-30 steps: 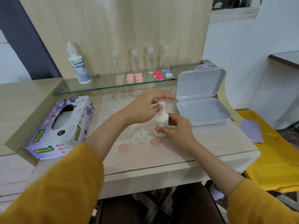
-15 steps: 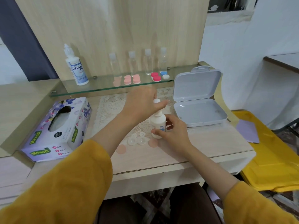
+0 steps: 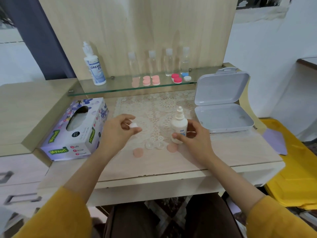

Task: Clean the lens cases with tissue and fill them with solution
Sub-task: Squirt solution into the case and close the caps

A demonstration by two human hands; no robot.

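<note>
Head view: right hand (image 3: 193,137) grips a small white plastic solution bottle (image 3: 179,126) upright, nozzle bare.
Left hand (image 3: 118,133), held apart, pinches a small white cap (image 3: 133,125); the clear twin-cup lens case (image 3: 154,145) lies open beside the bottle, between two round pink lids (image 3: 138,152).

Left hand (image 3: 118,133) pinches white cap (image 3: 133,125) over lace mat (image 3: 159,107). Right hand (image 3: 195,138) grips small solution bottle (image 3: 179,127), upright, nozzle bare. Clear lens case (image 3: 154,145) open on desk (image 3: 223,152), just left of bottle base, between two pink lids (image 3: 138,152). Mysoft tissue box (image 3: 75,129) at left; open grey box (image 3: 223,107) at right. Glass shelf (image 3: 120,88) behind: Dream Eye bottle (image 3: 94,67), four clear bottles (image 3: 169,62), pink lens cases (image 3: 151,80), red lens case (image 3: 176,78).
</note>
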